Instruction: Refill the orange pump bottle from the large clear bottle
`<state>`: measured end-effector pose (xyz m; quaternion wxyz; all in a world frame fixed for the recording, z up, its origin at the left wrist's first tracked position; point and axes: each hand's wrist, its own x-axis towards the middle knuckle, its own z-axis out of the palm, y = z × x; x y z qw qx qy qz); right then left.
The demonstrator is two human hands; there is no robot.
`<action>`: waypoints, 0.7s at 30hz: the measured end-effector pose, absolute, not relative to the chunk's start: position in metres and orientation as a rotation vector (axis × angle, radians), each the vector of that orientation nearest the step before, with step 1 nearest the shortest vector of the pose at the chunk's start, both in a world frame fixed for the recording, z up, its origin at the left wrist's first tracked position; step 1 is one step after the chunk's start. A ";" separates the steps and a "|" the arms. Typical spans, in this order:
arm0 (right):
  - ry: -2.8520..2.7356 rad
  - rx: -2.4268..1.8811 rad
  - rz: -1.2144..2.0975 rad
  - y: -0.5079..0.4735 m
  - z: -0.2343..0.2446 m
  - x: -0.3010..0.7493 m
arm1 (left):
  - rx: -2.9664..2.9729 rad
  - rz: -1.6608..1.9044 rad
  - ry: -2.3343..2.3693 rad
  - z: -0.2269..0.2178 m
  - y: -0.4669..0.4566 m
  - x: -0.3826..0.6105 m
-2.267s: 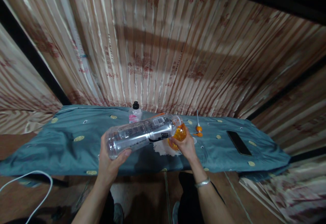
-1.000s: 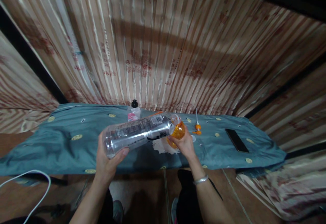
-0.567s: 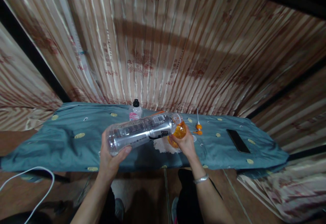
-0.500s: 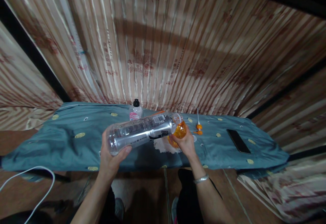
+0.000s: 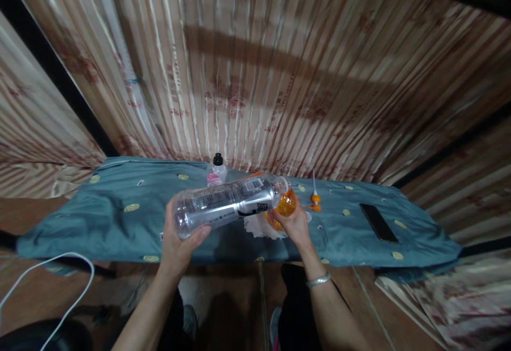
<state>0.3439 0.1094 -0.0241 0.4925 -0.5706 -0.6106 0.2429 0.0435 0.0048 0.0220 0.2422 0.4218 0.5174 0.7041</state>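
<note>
My left hand [image 5: 181, 242] is wrapped round the base of a clear plastic bottle [image 5: 227, 204] with a silver label. That bottle lies tilted nearly level, its open mouth to the right, at the top of an orange see-through bottle [image 5: 286, 205]. Around the orange bottle are the fingers of my right hand [image 5: 294, 223], partly hiding it. Whether liquid passes between the two cannot be made out. Beneath them a white tissue [image 5: 259, 228] is spread on the cloth. To the right lies an orange pump head [image 5: 315, 200] with its tube pointing away from me.
A small clear bottle with a black cap [image 5: 217, 169] stands behind the plastic bottle. On the right of the teal cloth [image 5: 339, 244] lies a dark phone [image 5: 378, 222]. A white cable [image 5: 90, 274] loops at the lower left. A striped curtain [image 5: 247, 74] hangs behind.
The whole view has shifted slightly, so things sit a little further right. Both hands keep their hold, and the two bottles stay in about the same position to each other.
</note>
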 end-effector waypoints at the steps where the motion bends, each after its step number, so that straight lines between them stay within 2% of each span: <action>1: -1.481 -1.382 0.590 0.109 -0.024 0.344 | 1.161 1.924 1.408 0.022 0.005 0.044; 21: -1.471 -1.401 0.534 0.110 -0.029 0.344 | 1.249 1.960 1.410 0.018 0.007 0.045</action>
